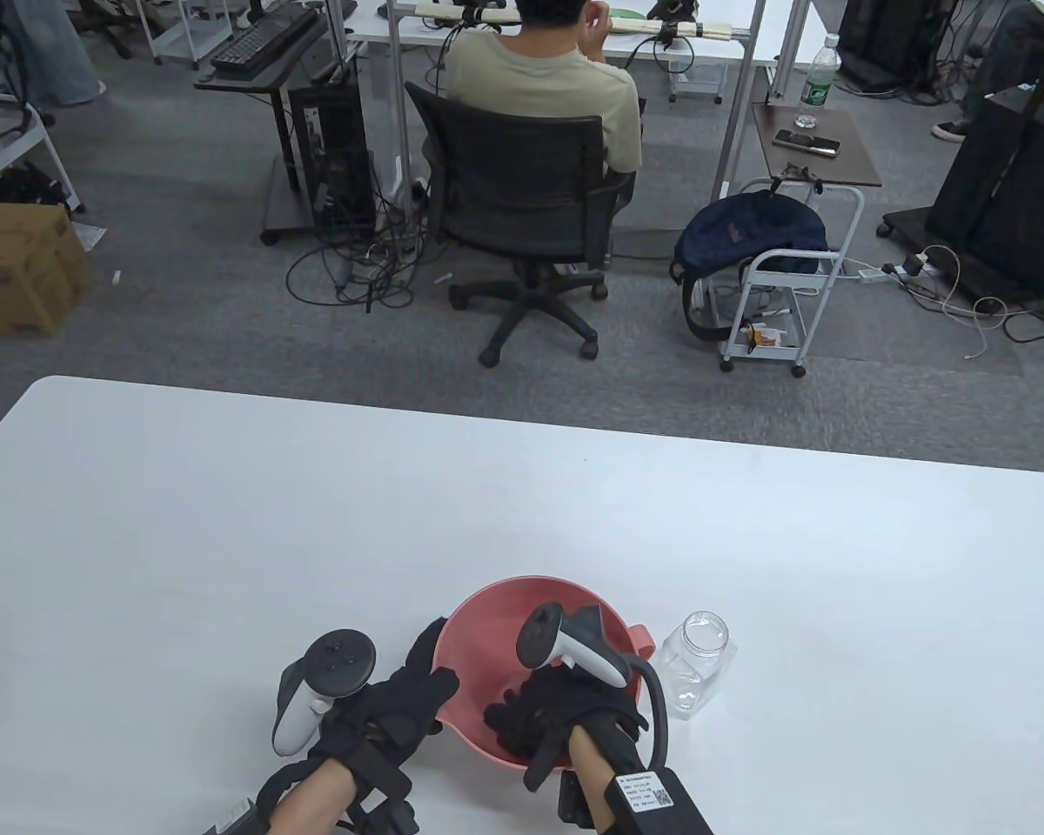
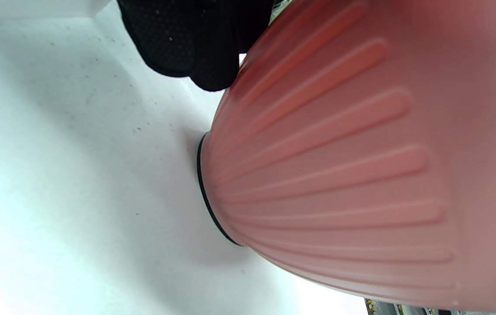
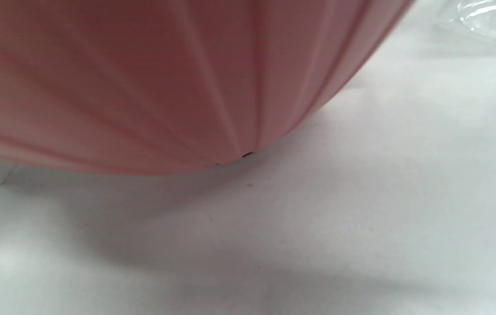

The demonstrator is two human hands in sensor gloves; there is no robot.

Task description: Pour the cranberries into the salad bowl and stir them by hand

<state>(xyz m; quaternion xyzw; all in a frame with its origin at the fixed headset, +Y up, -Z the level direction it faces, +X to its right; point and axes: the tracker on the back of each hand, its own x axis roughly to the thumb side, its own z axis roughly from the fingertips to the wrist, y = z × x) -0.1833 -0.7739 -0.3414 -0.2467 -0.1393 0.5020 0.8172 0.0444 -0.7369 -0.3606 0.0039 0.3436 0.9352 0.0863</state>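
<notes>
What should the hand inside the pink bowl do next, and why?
Probably swirl the right hand gently around inside the pink bowl to stir. The clear jar stands upright beside the bowl and looks empty, so pouring seems done. The left hand holds the bowl's side, steadying it. The cranberries themselves are hidden behind the glove.

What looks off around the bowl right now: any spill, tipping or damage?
Nothing stands out. The pink bowl sits flat on the table; the left hand steadies its rim, and the right hand is inside. The clear jar stands upright beside it, lidless and apparently empty. No spill shows.
</notes>
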